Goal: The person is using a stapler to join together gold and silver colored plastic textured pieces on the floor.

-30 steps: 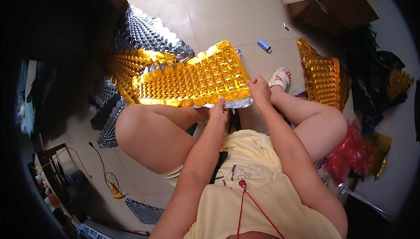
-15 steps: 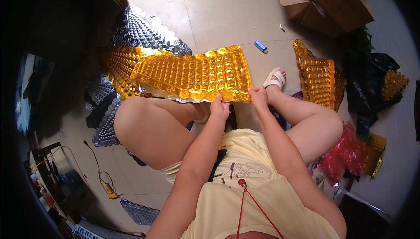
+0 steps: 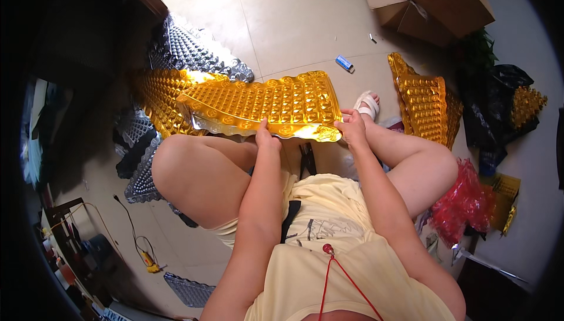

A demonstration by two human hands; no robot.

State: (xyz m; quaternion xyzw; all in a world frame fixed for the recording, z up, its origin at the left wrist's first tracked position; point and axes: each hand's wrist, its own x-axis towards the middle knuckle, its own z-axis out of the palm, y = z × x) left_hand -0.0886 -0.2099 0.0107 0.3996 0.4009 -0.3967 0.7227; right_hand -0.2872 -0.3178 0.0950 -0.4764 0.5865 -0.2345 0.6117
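Across my bent legs is a gold embossed plastic sheet [image 3: 273, 102], with a silvery edge showing beneath its front left part. My left hand [image 3: 268, 136] is closed on its near edge at the middle, thumb on top. My right hand [image 3: 353, 130] grips the near right corner. More gold embossed sheets [image 3: 158, 97] lie under its left end, in front of silver ones [image 3: 194, 47]. Another gold stack [image 3: 423, 103] stands beside my right foot, which wears a white sandal [image 3: 367, 106].
An open cardboard box [image 3: 440, 0] is at back right, a small blue item [image 3: 344, 63] on the floor [image 3: 288, 15]. Red crinkled plastic [image 3: 452, 203] and black bags [image 3: 493, 115] lie right. A cord with yellow plug piece [image 3: 150, 262] and a rack [image 3: 64, 233] are left.
My left hand has slid leftward along the near edge. The sheet has tilted and shifted slightly, so less silver shows beneath its right part. My right hand has moved a little down and right.
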